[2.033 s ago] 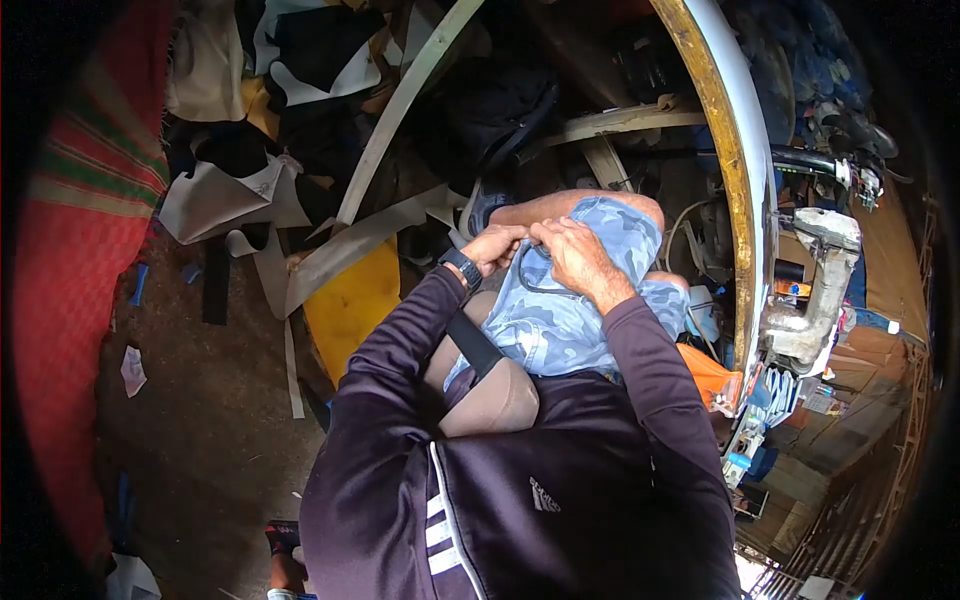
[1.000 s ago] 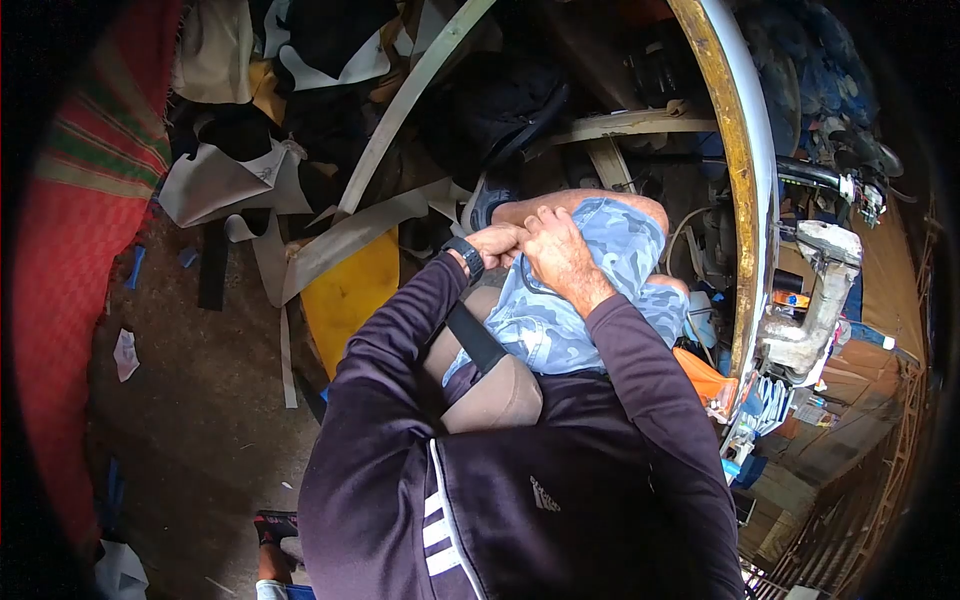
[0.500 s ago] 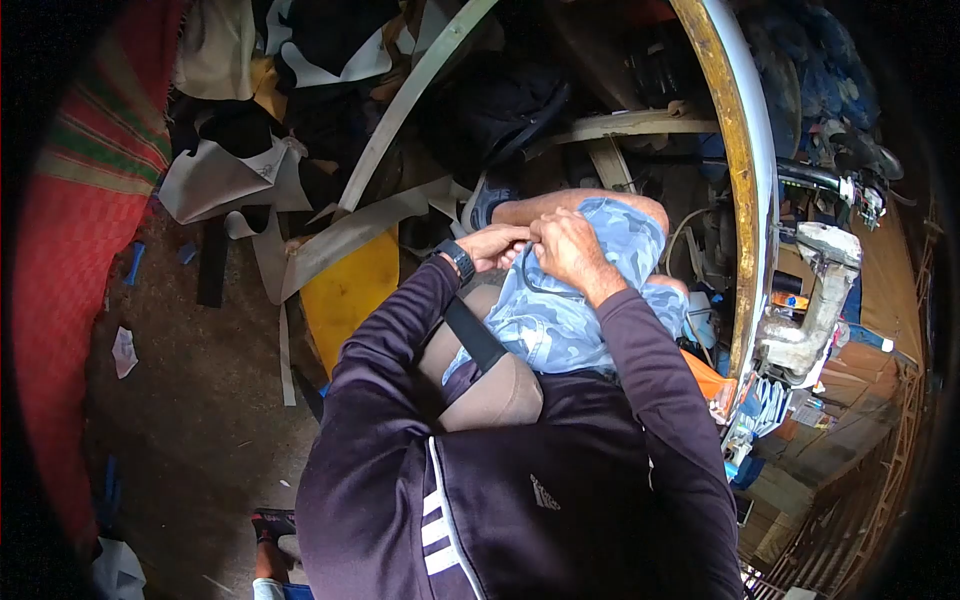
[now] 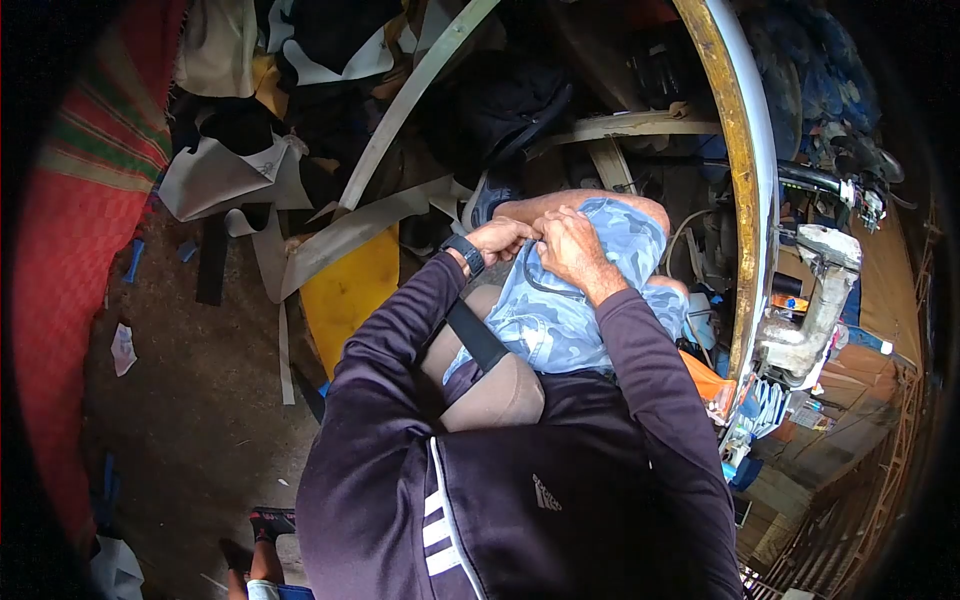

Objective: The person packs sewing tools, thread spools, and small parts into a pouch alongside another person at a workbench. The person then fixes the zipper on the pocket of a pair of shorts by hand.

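My left hand [image 4: 500, 241], with a dark watch [image 4: 464, 254] at its wrist, is closed, its fingertips meeting those of my right hand [image 4: 573, 248]. Both are pinched together over my lap, above the blue camouflage shorts [image 4: 550, 325]. A thin dark cord [image 4: 545, 288] hangs in a loop from between the fingers and lies across the cloth. What the left fingertips grip is too small to make out. A black strap [image 4: 476, 337] lies over a beige padded piece [image 4: 497, 394] on my lap.
Pale and dark sheet scraps [image 4: 220, 180] and a yellow sheet [image 4: 350, 300] lie on the floor to the left. A curved rusty-edged frame [image 4: 745, 200] rises at the right, beside a white metal machine [image 4: 815, 300]. Another person's foot [image 4: 272, 523] shows at the lower left.
My left hand has turned slightly and its wrist has shifted a little to the right. My right hand stays nearly still. The other person's leg at the lower left has moved.
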Demonstrator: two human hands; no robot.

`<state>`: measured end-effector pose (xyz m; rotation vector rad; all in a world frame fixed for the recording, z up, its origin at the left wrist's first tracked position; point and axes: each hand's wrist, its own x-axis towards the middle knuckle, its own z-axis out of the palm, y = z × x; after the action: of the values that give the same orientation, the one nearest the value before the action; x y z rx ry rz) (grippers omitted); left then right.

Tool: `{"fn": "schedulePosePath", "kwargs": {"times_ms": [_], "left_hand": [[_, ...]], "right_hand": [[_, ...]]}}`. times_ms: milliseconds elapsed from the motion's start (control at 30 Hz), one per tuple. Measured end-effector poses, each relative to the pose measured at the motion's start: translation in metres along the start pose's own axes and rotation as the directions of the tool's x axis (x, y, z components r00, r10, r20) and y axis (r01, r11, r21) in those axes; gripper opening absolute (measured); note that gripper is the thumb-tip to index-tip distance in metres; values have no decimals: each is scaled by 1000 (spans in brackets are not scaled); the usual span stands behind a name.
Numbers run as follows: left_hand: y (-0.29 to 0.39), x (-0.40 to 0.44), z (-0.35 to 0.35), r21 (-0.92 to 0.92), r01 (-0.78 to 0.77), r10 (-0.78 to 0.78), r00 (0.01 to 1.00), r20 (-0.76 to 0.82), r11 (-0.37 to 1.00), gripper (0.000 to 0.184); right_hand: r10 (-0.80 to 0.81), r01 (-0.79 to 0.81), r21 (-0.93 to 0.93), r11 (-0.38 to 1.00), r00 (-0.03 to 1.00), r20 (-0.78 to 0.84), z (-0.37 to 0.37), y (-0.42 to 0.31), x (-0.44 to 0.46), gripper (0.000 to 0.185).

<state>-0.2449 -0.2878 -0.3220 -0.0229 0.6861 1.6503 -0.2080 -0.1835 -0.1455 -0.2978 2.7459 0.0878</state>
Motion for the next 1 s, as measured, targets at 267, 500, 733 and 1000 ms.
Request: {"fn": "schedulePosePath", "kwargs": {"times_ms": [267,500,733,1000], "left_hand": [[-6,11,-1,112,-63,69,997,-45,992,23],[-9,12,0,80,-54,61,994,-87,995,24],[0,0,-1,31,-15,15,1000,-2,999,25],[-4,-8,-2,-96,13,-6,997,73,995,24]], "right_hand": [[-84,76,-133,988,995,-57,13,3,1,32],[-115,115,-144,983,993,8,9,-5,-2,32],[-208,209,-3,978,974,90,-36,-20,-17,28],[0,-6,221,975,1000,26,-100,-1,-46,14]]}}
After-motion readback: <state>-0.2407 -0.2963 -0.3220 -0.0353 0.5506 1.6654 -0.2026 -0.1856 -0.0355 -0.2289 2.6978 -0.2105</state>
